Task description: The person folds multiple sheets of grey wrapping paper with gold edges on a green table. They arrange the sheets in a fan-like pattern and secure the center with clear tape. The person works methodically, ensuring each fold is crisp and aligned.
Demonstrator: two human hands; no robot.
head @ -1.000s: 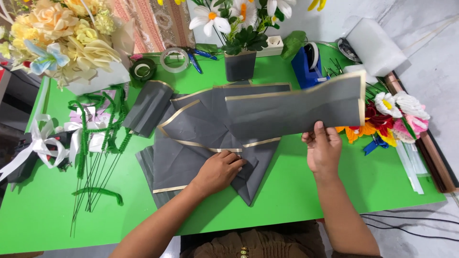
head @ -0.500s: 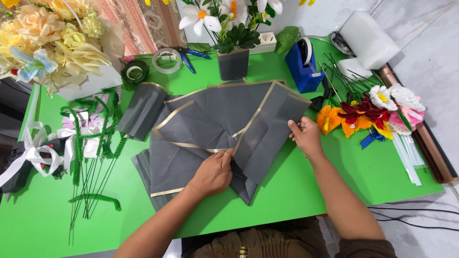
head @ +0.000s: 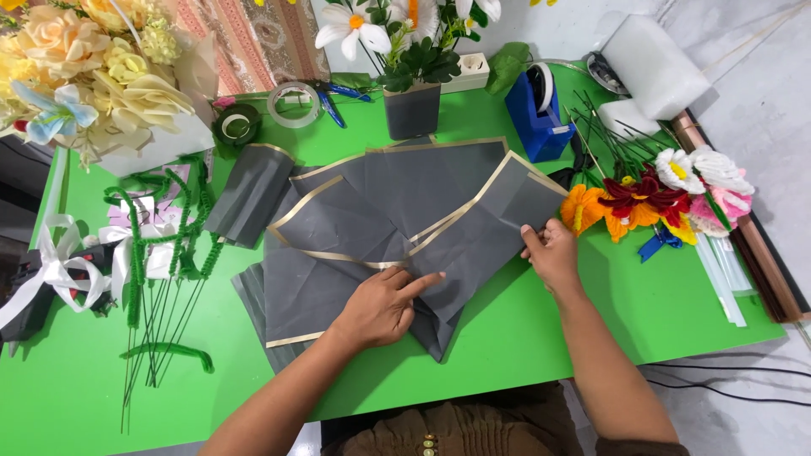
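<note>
Grey wrapping sheets (head: 397, 219) with gold edging, fanned out in overlapping layers at the middle of the green table (head: 591, 338). Left hand (head: 384, 306) flat on the lower point of the fan, fingers loosely spread, index stretched toward the fold — pressing, not gripping. Right hand (head: 553, 253) at the right corner of the top sheet, fingertips curled down onto its edge; whether pinching or only resting, cannot tell. Judged from the layout: several sheets already arranged into a fan, nothing yet laid on them — artificial flowers (head: 650, 194) lying apart at the right, green wire stems (head: 160, 279) and white ribbon (head: 59, 270) off to the left, so the bundling looks undone. Beyond, a rolled grey sheet (head: 253, 194), tape rolls (head: 291, 103), a blue tape dispenser (head: 536, 110) and a potted arrangement (head: 411, 105). Compared with a second ago: top sheet no longer lifted and stretched to the right, now lowered onto the pile; right hand drawn in closer to the fan.
</note>
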